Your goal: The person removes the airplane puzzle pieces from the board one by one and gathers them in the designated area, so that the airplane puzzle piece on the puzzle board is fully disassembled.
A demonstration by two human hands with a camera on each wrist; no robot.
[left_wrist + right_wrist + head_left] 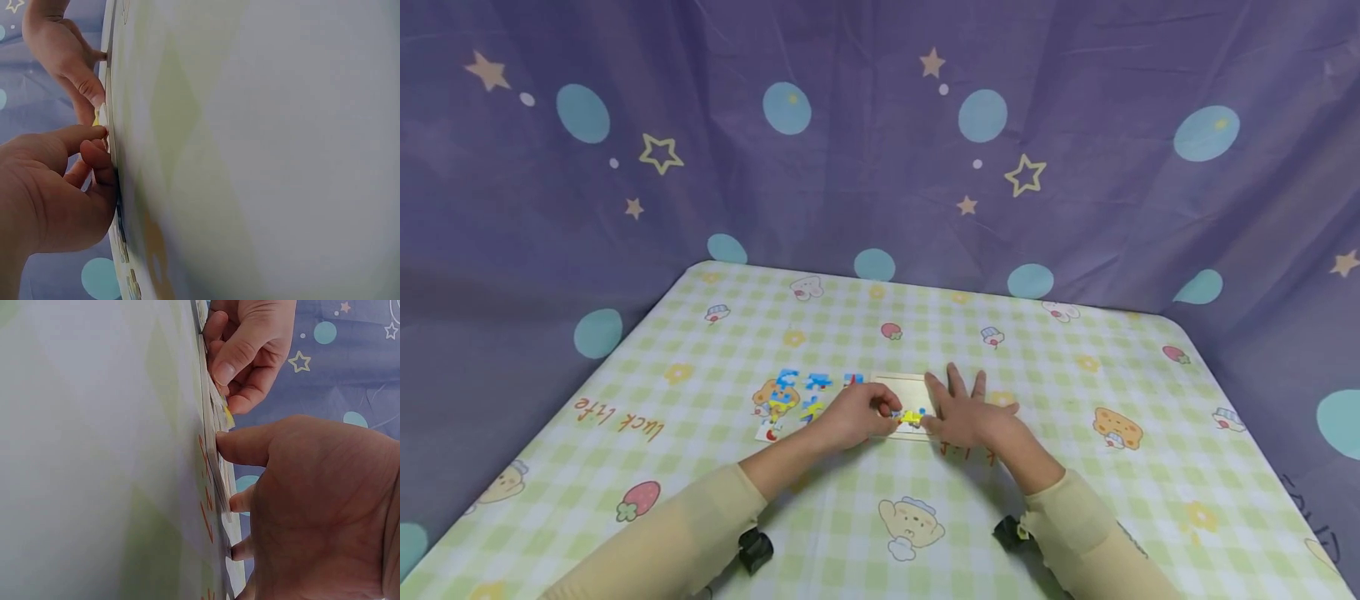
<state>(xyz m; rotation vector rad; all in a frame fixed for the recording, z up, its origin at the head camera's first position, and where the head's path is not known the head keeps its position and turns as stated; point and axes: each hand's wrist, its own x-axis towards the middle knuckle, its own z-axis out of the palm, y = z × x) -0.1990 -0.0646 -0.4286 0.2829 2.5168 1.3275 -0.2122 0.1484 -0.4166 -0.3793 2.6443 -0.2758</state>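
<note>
A shallow wooden puzzle tray [901, 378] lies between both hands, with yellow-and-blue jigsaw pieces [913, 417] along its near side. My left hand [856, 414] is at the tray's left end, fingers curled. In the right wrist view, its thumb and fingers pinch a slightly tilted jigsaw piece with a yellow face [229, 417]; most of that piece is hidden. My right hand [968, 414] spreads its fingers over the tray's right end. Its thumb rests at the near edge beside the pieces, also visible in the right wrist view.
Several loose blue and yellow jigsaw pieces [812, 408] lie left of the tray, some partly behind the left hand. A green-checked cloth [715, 467] with printed cartoons covers the table. Behind it hangs a purple curtain [880, 150].
</note>
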